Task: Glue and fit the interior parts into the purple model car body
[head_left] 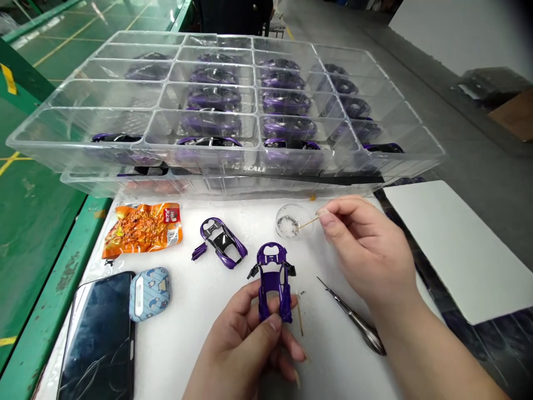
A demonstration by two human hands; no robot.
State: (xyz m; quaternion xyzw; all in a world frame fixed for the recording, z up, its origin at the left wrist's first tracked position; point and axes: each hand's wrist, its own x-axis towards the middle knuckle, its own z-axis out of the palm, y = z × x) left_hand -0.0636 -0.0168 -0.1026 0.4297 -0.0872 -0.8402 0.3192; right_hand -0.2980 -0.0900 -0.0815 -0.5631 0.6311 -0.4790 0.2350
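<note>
1. Two bare hands in the head view, over a white work surface (187, 300).
2. Left hand (250, 339): thumb and fingers closed on the lower end of a purple car shell (272, 280), held front and centre, both dark side pieces splayed outward.
3. Right hand (372, 255): thumb and fingers pinching a thin wooden stick (308, 223), tip inside a round clear dish (302, 208). Contact with the pale contents: cannot tell.
4. Second shell (225, 240), purple and black, left of the dish; lies on the surface.
5. Metal-handled tool (360, 322) below the right hand, pointed end towards the held shell.
6. Left side: orange packet (144, 230), dark phone (100, 339), blue patterned case (156, 291) against the phone's edge.
7. Behind: clear compartment tray (345, 161), purple shells inside.
</note>
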